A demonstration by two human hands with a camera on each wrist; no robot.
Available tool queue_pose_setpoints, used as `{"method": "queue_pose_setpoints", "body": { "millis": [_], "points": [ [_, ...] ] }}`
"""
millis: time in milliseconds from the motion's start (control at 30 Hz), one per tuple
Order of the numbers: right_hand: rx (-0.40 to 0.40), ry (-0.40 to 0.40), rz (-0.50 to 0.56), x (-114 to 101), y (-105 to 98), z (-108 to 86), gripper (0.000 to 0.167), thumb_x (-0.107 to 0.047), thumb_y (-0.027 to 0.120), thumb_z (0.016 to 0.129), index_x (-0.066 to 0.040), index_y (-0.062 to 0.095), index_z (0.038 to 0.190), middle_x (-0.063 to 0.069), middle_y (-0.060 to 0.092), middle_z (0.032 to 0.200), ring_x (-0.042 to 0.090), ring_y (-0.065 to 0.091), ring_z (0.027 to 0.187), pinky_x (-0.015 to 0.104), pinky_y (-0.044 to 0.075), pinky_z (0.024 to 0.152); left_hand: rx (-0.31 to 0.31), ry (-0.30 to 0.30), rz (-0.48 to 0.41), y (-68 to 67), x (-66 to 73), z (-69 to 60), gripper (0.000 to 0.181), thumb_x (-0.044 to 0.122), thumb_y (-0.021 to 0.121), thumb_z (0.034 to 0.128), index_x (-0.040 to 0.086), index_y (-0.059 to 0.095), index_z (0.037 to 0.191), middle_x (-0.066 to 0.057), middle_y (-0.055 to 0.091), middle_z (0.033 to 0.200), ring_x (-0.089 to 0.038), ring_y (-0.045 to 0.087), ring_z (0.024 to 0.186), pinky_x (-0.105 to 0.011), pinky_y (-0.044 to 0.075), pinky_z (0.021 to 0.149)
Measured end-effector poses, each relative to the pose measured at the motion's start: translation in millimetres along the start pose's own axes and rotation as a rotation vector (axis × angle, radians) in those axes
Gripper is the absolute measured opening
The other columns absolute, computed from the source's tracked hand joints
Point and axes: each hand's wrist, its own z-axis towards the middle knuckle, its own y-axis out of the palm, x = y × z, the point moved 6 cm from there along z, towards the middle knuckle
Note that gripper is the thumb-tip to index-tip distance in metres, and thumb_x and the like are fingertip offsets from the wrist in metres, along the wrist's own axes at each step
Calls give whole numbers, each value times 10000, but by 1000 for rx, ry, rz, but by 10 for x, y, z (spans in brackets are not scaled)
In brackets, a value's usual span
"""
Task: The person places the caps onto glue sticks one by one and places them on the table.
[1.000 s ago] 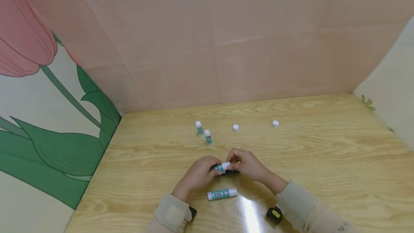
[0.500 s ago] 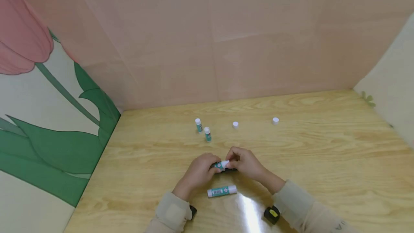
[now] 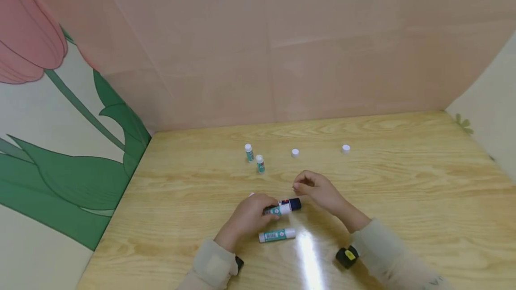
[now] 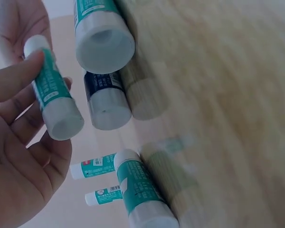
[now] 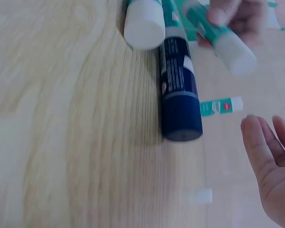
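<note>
My left hand (image 3: 251,214) grips a green-and-white glue stick (image 4: 52,90) between thumb and fingers, tilted just above the table, its white end (image 5: 235,54) pointing right. My right hand (image 3: 321,194) hovers to the right of it, fingers loosely bent and holding nothing. On the table behind the held stick lies a navy glue stick (image 5: 180,90), partly hidden in the head view. Nearer the person lies another green glue stick (image 3: 277,235). One more green glue stick (image 4: 145,194) lies beyond the left hand, which mostly hides it in the head view.
Two small green glue sticks stand upright farther back, one (image 3: 249,152) left of the other (image 3: 260,164). Two white caps, one near the middle (image 3: 295,153) and one to the right (image 3: 346,148), sit on the wooden table (image 3: 403,182). A pink backdrop (image 3: 282,57) rises behind.
The right hand has let go of the held glue stick's white end and moved right and slightly away. The navy glue stick's dark end now shows. The left hand keeps its grip.
</note>
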Motion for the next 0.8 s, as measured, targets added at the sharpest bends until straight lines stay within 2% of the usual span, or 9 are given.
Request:
{"method": "queue_pose_setpoints", "body": {
  "millis": [67,200,433,600,800],
  "points": [
    [5,0,35,16,-39,-15,206,-125,517,868,74,513,923,227,533,903,379,530,873,345,466,738,-29,11,22,13,13,-14,222,264,652,762,144,634,948,89,599,876,-31,516,781,-210,418,704],
    [0,24,38,75,-93,-60,201,-118,513,870,76,516,923,245,518,930,373,530,876,323,468,734,-88,14,65,62,25,-14,223,279,653,761,158,636,948,101,599,875,-17,517,769,-191,415,682],
    [-22,45,-7,140,-174,-114,239,-163,518,870,65,521,943,233,523,945,330,535,877,325,463,742,-153,-49,106,109,13,-33,211,279,659,753,176,633,936,118,591,839,1,509,708,-185,414,629],
    [-7,47,-65,176,-290,-145,229,-176,517,871,43,532,937,211,538,920,303,535,861,358,460,735,-168,-69,125,123,4,-72,231,269,656,756,168,633,963,102,604,874,-17,531,753,-202,427,654],
    [2,48,-130,263,-395,-152,228,-196,523,867,22,543,928,188,546,926,257,535,862,310,458,722,-190,-81,168,126,6,-85,238,259,652,761,153,632,973,79,612,878,-45,541,766,-223,430,664]
  ]
}}
